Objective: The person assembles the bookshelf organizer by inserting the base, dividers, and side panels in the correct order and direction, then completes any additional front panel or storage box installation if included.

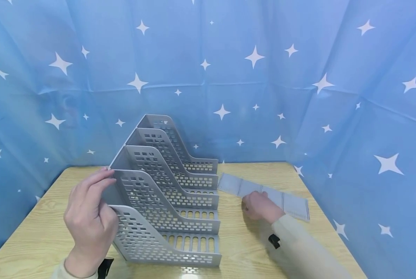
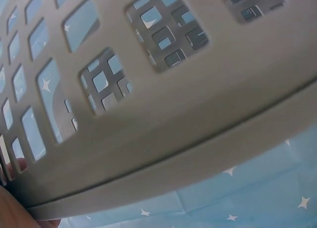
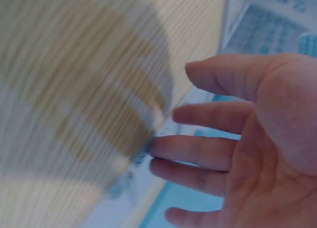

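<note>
A grey plastic file rack (image 1: 148,240) with several stepped compartments and perforated dividers stands upright on the table. My left hand (image 1: 90,217) is at its back near corner and grips a panel there, fingertips over the top edge. In the left wrist view the perforated panel (image 2: 148,114) fills most of the picture, with a bit of hand (image 2: 15,213) at its lower left. My right hand (image 1: 260,207) is right of the rack, beside a flat, pale grey translucent strip (image 1: 295,207) creased into sections. In the right wrist view its fingers (image 3: 198,151) are spread, holding nothing.
The wooden table (image 1: 235,240) bears the rack and the strip. A blue curtain (image 1: 180,58) with white stars hangs close behind the table and along both sides. Dark bands (image 1: 274,241) show at both cuffs.
</note>
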The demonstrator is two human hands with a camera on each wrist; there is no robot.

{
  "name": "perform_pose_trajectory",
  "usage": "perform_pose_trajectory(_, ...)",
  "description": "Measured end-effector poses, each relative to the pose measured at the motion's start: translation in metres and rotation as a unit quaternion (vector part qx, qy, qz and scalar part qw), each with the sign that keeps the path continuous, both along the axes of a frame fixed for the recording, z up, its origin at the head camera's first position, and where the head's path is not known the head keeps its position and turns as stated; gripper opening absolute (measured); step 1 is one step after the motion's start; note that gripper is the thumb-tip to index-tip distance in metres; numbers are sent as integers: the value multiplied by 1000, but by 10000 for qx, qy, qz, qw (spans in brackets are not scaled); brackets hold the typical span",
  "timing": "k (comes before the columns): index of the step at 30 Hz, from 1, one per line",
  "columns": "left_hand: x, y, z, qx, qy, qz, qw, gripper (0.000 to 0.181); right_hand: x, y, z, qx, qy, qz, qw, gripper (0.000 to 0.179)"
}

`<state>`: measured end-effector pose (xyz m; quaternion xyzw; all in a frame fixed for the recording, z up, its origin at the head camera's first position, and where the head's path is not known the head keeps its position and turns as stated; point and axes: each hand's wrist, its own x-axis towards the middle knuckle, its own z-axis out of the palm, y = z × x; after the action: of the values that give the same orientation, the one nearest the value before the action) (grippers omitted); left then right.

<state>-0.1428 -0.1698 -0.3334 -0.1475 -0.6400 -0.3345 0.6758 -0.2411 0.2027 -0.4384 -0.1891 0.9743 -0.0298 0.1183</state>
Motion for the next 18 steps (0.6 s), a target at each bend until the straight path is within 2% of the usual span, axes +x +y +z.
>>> perform_pose_trajectory(3, 1, 0, 0, -1, -3, -68, 10000, 37, 10, -5, 6, -101, -196, 328, 9992, 11)
perform_pose_trajectory(6, 1, 0, 0, -56, -3, -193, 9998, 36, 16, -10, 9, -284, -625, 594, 9959, 25)
perform_pose_trajectory(9, 1, 1, -1, -139, 8, -300, 9995, 34, 16, -15, 6, -539, -923, 798, 9911, 43)
perform_pose_trajectory(12, 1, 2, -1, -207, 10, -366, 9991, 33, 12, -20, -4, -854, -927, 964, 9873, 50)
perform_pose_trajectory(16, 2, 1, -2, -260, -29, -438, 9987, 32, 3, -22, -16, -1352, -811, 1123, 9811, 51)
perform_pose_trajectory(18, 3, 0, -3, -260, -81, -562, 9980, 33, -2, -20, -19, -1748, -642, 1006, 9773, 49)
